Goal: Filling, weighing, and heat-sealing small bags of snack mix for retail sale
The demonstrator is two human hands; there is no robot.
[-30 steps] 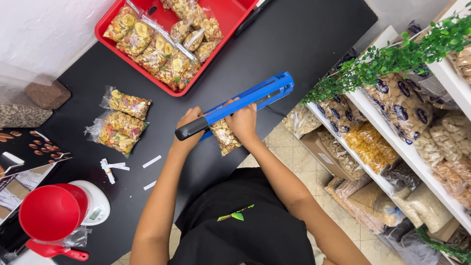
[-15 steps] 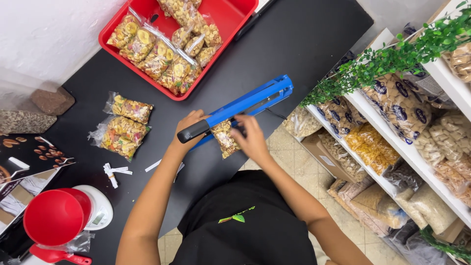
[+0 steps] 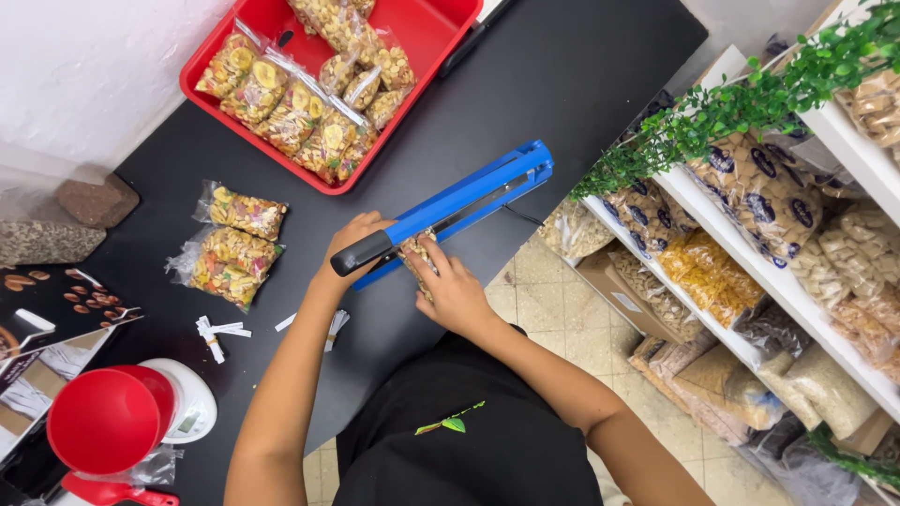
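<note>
Starting at the left edge, a red plastic funnel (image 3: 108,419) sits over a white kitchen scale (image 3: 190,403), hiding most of its platform, and a red scoop (image 3: 111,491) below it is cut off by the frame. Two sealed clear bags of mixed nuts and dried fruit (image 3: 230,248) lie on the black counter (image 3: 581,75), with white paper slips (image 3: 217,333) scattered just beside them. Above, a red plastic tray (image 3: 441,28) filled with more such bags runs out of the top edge. The left hand (image 3: 349,245) is closed over the black handle of the blue lever-arm bag sealer (image 3: 450,211), its palm hidden. The right hand (image 3: 454,290) pinches a small clear snack bag (image 3: 418,253) under the sealer's arm; most of the bag is covered by fingers and bar. The sealer lies along the counter's near edge, close to the drop to the tiled floor; bare counter stays open beyond it. At right, white shelves (image 3: 787,290) of bagged goods stand behind trailing green leaves (image 3: 741,108).
</note>
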